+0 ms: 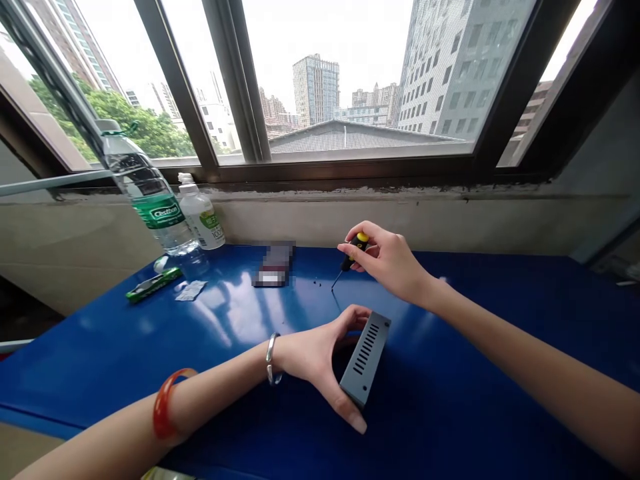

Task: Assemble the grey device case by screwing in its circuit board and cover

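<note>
My left hand (320, 360) grips a grey metal box with vent slots (367, 357), holding it on edge on the blue table (475, 373), thumb near its front end and fingers over its far end. My right hand (390, 263) is closed on a small screwdriver with a black and yellow handle (353, 253). Its tip points down at the table, just beyond the box. A few tiny dark screws (317, 282) lie on the table by the tip.
At the back left stand a large water bottle (150, 193) and a small white bottle (201, 213). A green pen-like item (153, 285), a small packet (191, 291) and a blurred dark object (274, 265) lie near them. A wall and window rise behind the table.
</note>
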Motion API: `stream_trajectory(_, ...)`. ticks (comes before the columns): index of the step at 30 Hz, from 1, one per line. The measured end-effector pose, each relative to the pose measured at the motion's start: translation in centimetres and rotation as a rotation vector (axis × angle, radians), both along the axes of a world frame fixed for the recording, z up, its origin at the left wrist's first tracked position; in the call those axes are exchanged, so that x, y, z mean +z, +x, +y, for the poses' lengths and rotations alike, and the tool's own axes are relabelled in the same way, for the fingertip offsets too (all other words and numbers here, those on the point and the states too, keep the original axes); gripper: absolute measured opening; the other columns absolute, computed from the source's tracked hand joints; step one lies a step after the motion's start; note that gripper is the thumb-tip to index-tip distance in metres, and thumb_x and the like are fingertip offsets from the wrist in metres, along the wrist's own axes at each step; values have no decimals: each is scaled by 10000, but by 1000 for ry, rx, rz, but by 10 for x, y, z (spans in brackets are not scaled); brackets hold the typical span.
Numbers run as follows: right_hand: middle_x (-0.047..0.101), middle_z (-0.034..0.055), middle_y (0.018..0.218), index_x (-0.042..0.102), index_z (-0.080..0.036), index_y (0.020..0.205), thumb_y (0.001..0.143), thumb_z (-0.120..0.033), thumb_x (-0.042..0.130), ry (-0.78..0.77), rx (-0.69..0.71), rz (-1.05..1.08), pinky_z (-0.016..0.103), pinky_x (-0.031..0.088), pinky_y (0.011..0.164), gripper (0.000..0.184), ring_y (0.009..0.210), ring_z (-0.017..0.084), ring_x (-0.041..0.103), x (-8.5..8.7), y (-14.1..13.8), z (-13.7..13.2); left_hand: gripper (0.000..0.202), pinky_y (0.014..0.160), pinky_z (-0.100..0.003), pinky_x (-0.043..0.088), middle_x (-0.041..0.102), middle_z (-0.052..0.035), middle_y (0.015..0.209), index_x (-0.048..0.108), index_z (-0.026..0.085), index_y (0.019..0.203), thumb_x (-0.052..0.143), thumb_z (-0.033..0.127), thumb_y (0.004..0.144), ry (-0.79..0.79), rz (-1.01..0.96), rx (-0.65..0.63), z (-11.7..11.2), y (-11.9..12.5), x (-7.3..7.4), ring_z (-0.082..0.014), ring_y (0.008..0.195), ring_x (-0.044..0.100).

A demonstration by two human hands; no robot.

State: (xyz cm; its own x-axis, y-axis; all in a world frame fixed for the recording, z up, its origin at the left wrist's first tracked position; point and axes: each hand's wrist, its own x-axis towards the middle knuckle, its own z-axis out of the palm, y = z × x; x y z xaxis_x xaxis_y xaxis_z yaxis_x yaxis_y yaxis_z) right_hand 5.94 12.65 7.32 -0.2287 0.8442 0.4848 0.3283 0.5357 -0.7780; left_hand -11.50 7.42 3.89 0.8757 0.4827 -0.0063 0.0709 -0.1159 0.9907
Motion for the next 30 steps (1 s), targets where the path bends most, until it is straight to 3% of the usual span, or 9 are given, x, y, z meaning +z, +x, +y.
stream_trajectory(4,597,-15,708,590,-184,848,757,-449,686,-7,-13,62,278,577,594,296,584,135,643,1,0,3,996,1082,-422,307,450,-85,1223,367,234,1267,905,330,435,5,-8,11,-1,-2,-1,-281,1233,413)
stream_trajectory(7,634,0,728,588,-176,861,721,-484,709,-18,-42,208,267,579,542,360,559,144,658,10,3,3,1102,1075,-426,312,432,-116,1293,342,231,1325,882,516,407,-61,-56,29,-1,-2,-6,-295,1245,410)
stream_trajectory(9,660,13,769,572,-180,893,734,-504,690,-37,-81,345,267,584,533,380,557,146,669,10,8,1,1025,1057,-419,332,476,-132,1273,403,195,1302,771,683,479,-128,-117,86,0,-1,-10,-294,1217,442)
stream_trajectory(11,680,20,802,548,-189,914,762,-512,661,-81,-123,482,274,594,552,374,571,148,680,1,15,-1,824,1031,-400,360,564,-138,1171,545,142,1163,614,761,624,-178,-153,223,2,2,-13,-273,1131,512)
stream_trajectory(15,672,20,688,535,-178,849,759,-487,676,-291,-175,671,287,603,550,351,587,178,693,-44,35,-7,655,895,-337,452,654,-101,848,654,98,833,451,719,798,-317,-145,556,8,7,-15,-194,860,612)
stream_trajectory(19,683,59,671,552,-159,808,783,-405,675,-482,-207,780,243,596,546,276,605,178,700,-78,48,-12,653,677,-284,509,651,-80,717,635,98,763,420,712,818,-457,-107,671,12,6,-12,-163,692,627)
stream_trajectory(25,686,77,716,578,-145,847,814,-319,655,-579,-187,846,254,582,537,193,605,179,689,-77,41,-14,473,540,-237,508,651,-84,714,601,100,783,539,565,848,-457,-91,677,14,4,-13,-151,624,635)
stream_trajectory(30,630,15,743,572,-130,923,890,-314,567,-603,-264,872,234,533,524,186,589,106,617,-74,40,-15,364,484,-198,482,634,-60,727,577,120,825,568,483,858,-417,-90,671,14,5,-14,-136,619,626)
